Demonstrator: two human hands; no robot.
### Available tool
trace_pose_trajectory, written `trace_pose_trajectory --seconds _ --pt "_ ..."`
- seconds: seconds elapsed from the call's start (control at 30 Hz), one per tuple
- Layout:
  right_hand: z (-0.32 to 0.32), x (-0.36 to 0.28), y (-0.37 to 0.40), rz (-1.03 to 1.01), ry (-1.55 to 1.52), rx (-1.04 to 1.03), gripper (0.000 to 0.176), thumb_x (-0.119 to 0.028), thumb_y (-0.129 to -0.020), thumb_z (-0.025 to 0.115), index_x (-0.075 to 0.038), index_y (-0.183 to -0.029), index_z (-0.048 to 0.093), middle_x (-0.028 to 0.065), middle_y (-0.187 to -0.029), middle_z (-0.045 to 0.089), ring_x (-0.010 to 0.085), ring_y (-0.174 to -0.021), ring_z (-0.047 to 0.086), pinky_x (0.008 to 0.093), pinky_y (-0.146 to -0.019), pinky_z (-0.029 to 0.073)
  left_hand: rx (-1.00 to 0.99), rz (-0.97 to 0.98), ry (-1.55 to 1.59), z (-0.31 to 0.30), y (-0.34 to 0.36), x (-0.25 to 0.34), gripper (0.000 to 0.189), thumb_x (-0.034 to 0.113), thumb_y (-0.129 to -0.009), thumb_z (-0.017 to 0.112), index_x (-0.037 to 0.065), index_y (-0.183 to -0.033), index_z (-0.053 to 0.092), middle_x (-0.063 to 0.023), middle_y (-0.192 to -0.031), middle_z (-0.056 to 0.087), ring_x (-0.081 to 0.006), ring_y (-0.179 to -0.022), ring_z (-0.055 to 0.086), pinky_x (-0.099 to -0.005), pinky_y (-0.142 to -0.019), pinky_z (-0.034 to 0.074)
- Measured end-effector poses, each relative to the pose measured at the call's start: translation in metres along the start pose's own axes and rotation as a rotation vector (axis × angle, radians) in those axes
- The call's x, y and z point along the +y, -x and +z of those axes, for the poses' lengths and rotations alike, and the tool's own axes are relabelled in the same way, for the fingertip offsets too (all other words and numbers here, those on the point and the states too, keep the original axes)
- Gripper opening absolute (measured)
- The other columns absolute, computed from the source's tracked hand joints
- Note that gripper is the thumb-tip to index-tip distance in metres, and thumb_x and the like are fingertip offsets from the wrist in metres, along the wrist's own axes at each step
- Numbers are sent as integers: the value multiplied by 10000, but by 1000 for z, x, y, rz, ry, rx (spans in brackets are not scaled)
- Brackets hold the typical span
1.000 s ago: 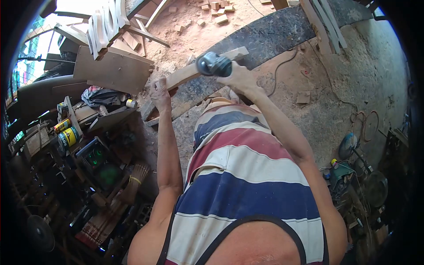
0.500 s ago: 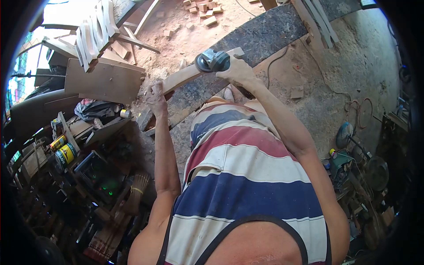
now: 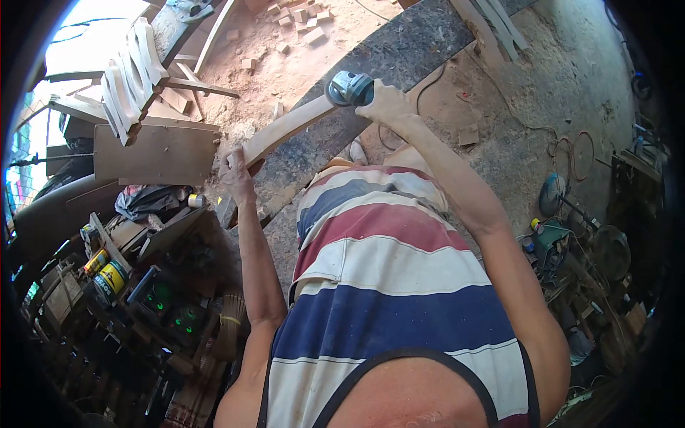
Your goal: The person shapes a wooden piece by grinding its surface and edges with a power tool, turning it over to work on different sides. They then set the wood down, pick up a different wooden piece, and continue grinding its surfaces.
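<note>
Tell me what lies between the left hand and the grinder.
Only a bare stretch of the wooden piece that the left hand grips and the grinder touches; head view.

views: just the one head cam, so there's no second view to overlap with
spot: up on the person's head, right above the striped shirt (image 3: 385,285) that fills the lower middle
facing: forward and steeply down onto the sawdusty floor (image 3: 499,135)
lens: fisheye, dark round border, lines bend near the rim
nearness: close. the arms run up from the bottom, left hand (image 3: 234,170) on the wood strip (image 3: 285,128), right hand (image 3: 385,103) on the power tool (image 3: 349,88), both upper middle
sides: cluttered shelves (image 3: 135,285) lower left
</note>
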State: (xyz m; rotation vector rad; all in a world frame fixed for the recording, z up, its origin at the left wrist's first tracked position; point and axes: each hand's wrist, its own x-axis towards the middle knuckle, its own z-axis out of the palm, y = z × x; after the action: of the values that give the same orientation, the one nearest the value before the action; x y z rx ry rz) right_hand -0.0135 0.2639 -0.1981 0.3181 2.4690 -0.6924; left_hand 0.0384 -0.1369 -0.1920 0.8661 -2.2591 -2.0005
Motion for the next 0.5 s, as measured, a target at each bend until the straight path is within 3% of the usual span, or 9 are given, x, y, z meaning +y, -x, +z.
trace_pose_trajectory --seconds 0.17,0.27,0.37,0.5 --pt "-17 29 -11 -33 28 -3 747 -483 -808 880 10 -1313 633 289 -1173 807 443 -1147 793 520 -1024 617 34 -43 10 6 13 10 384 355 -1051 824 3 -1108 684 -123 -1078 710 -248 -882 782 -412 -709 749" --pt "-26 43 -16 -49 57 24 753 -479 -805 893 11 -1313 630 299 -1162 805 452 -1145 792 519 -1025 617 20 -34 -49 13 22 18 417 399 -1046 819 18 -1165 696 -114 -1077 718 -236 -888 769 -399 -718 739" --pt "-32 52 -18 -49 29 73 779 -482 -803 902 18 -1330 620 302 -1165 805 462 -1152 788 522 -1024 617 120 -111 -127 19 32 26 435 403 -988 886 31 -1111 697 -123 -1068 749 -242 -872 802 -387 -665 733" --pt "-28 56 -26 -102 -7 -31 800 -497 -801 890 21 -1347 622 302 -1181 802 466 -1169 781 517 -1030 617 159 -122 -92 36 48 33 465 421 -968 901 37 -1126 691 -138 -1075 754 -239 -870 809 -378 -651 729"
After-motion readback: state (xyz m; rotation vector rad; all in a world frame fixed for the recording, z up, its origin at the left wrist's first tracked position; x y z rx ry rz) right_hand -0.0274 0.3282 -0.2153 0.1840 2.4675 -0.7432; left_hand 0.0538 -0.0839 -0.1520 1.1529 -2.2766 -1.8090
